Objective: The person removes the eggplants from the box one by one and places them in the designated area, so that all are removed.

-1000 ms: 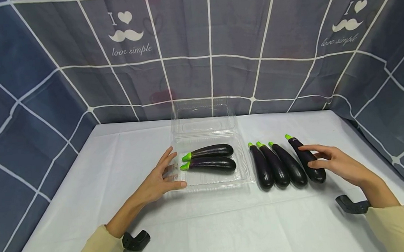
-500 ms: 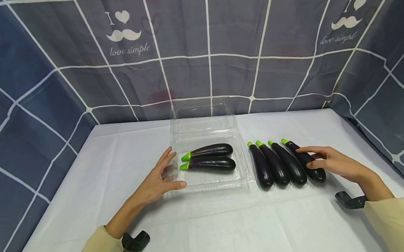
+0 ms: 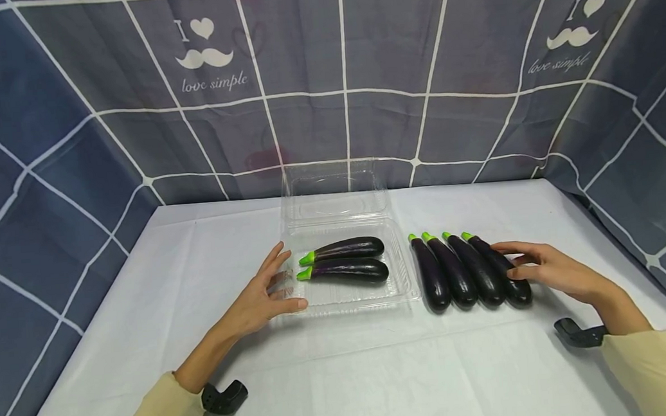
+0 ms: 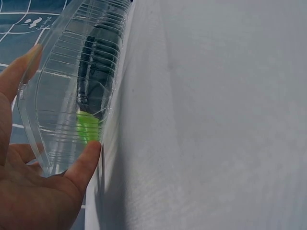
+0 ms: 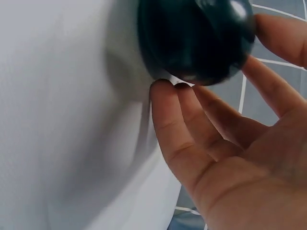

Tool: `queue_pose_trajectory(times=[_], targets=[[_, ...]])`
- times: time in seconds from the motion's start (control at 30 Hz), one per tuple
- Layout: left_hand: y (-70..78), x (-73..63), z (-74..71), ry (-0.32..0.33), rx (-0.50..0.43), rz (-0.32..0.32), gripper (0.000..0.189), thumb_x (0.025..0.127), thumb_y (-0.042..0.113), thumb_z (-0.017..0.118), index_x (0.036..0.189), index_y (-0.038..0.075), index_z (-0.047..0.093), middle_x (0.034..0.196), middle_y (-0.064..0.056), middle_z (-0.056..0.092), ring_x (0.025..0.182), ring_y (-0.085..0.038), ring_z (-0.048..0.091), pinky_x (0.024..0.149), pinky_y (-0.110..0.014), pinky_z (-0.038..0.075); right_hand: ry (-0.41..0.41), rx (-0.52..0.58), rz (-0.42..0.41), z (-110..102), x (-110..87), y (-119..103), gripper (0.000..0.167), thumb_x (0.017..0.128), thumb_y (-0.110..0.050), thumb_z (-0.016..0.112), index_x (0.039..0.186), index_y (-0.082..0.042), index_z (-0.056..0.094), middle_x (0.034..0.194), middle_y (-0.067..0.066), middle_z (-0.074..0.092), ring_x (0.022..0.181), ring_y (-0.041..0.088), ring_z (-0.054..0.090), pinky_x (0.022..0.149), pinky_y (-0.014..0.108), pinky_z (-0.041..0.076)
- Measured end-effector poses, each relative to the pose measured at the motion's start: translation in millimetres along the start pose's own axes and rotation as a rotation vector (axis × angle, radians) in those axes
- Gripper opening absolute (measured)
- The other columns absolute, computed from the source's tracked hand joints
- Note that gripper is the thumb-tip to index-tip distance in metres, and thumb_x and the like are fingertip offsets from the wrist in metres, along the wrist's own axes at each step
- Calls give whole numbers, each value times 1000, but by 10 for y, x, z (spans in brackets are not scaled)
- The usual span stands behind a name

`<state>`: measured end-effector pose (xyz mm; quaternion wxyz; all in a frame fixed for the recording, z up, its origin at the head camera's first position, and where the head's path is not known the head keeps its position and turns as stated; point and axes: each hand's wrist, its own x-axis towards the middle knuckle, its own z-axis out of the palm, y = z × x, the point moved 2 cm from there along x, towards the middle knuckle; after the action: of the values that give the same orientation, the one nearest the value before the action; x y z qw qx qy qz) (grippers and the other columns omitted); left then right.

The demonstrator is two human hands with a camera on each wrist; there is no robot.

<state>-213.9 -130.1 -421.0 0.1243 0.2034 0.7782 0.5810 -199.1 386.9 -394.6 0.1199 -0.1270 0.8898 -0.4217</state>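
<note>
In the head view a clear plastic clamshell container (image 3: 405, 287) lies with its lid raised. Two dark purple eggplants (image 3: 349, 249) with green stems lie in its base. At the container's left end my left hand (image 3: 261, 301) spreads its fingers along the wall; the left wrist view shows its thumb by the lower wall. To the right, several eggplants (image 3: 458, 273) lie side by side, stems to the back. My right hand (image 3: 558, 273) is at the rightmost eggplant (image 3: 502, 272), fingers extended and loosely bent. The right wrist view shows its fingertips touching or very near the eggplant's (image 5: 196, 38) rounded end.
A white cloth (image 3: 356, 374) covers the table. Dark checked fabric (image 3: 304, 126) with white lines stands behind and along both sides. The raised lid (image 3: 334, 192) is near the back fabric. Each wrist wears a black camera mount (image 3: 224, 398).
The rightmost eggplant has shifted left and turned, and now lies against its neighbour in the row. My right hand has barely moved. The left hand stays at the container.
</note>
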Motion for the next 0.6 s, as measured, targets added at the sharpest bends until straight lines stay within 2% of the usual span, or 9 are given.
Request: queue_pose_trajectory(times=[0.27,0.6], targets=[[-10,-2,-1,0,4,7,99,84,23,81,158,8,19,165,1,-5,144,-44,20,109,-57,33,28,-13,24,2,-26,33,53,96,-16,65,144,-2,49,142,21,48,107,5,58,80,23,51],[-13,1,2,-2,13,5,98,84,25,81,158,9,19,165,0,-5,144,-45,18,110,-60,30,54,-52,29,18,-47,51,49,96,-18,66,141,-6,54,137,10,54,107,2,57,81,20,48]])
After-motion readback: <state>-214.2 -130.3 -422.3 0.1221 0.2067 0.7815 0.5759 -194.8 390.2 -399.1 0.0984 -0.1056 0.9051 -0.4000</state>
